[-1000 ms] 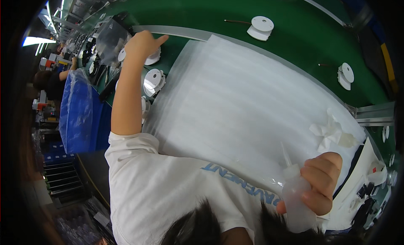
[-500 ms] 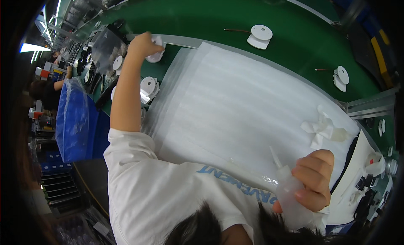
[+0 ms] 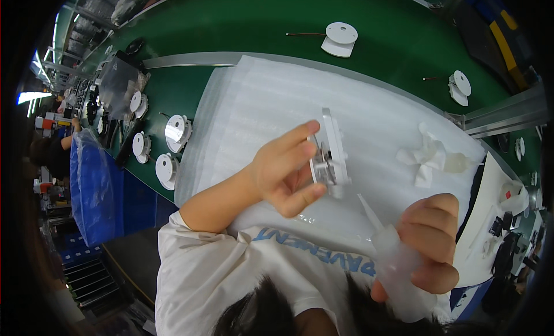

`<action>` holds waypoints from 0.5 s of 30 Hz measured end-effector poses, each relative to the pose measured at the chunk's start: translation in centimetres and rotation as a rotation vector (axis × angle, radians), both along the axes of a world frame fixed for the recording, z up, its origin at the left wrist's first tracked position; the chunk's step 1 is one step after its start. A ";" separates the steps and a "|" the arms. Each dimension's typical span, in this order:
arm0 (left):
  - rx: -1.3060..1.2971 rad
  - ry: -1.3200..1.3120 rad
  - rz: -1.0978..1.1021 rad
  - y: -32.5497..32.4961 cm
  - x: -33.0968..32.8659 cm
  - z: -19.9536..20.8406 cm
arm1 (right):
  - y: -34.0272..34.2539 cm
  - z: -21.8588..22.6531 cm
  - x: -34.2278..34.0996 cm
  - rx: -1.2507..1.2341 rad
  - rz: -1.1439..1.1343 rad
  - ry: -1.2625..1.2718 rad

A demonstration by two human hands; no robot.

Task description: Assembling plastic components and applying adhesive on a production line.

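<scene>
The left hand (image 3: 281, 175) grasps the white part (image 3: 335, 145) on edge above the foam sheet (image 3: 277, 96), long axis near-to-far. The right hand (image 3: 430, 238) grips the squeeze bottle (image 3: 398, 269), nearer and to the right, nozzle (image 3: 370, 213) tilted toward the part.

Held white part (image 3: 336, 148) blurred; bottle (image 3: 395, 261) partly hidden.
</scene>
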State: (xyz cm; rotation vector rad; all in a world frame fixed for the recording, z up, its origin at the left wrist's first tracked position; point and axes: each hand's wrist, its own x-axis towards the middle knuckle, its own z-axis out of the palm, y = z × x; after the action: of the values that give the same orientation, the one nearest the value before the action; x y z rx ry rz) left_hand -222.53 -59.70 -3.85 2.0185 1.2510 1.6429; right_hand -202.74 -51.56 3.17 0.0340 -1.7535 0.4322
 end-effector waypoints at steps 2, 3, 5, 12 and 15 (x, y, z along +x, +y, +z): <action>0.098 0.094 -0.082 0.6 0.5 0.5 | 0.2 0.5 0.5 -0.034 -0.019 -0.033; 0.091 0.095 -0.076 0.6 -0.1 0.4 | 0.2 0.4 0.1 -0.047 -0.017 -0.085; 0.431 0.374 -0.012 1.1 -1.4 0.4 | 0.0 0.0 -1.1 -0.065 -0.011 -0.137; 0.589 0.389 -0.038 1.8 -4.0 0.4 | 0.0 -0.5 -4.7 -0.064 -0.030 -0.131; 0.598 0.391 -0.063 2.0 -5.6 0.7 | 0.0 -0.3 -6.1 -0.058 -0.045 -0.156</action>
State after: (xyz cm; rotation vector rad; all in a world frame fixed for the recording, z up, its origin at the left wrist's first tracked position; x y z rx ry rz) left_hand -228.09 -57.74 -3.16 2.8106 0.8355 1.8018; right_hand -208.81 -51.59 2.87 -0.0818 -1.8907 0.4628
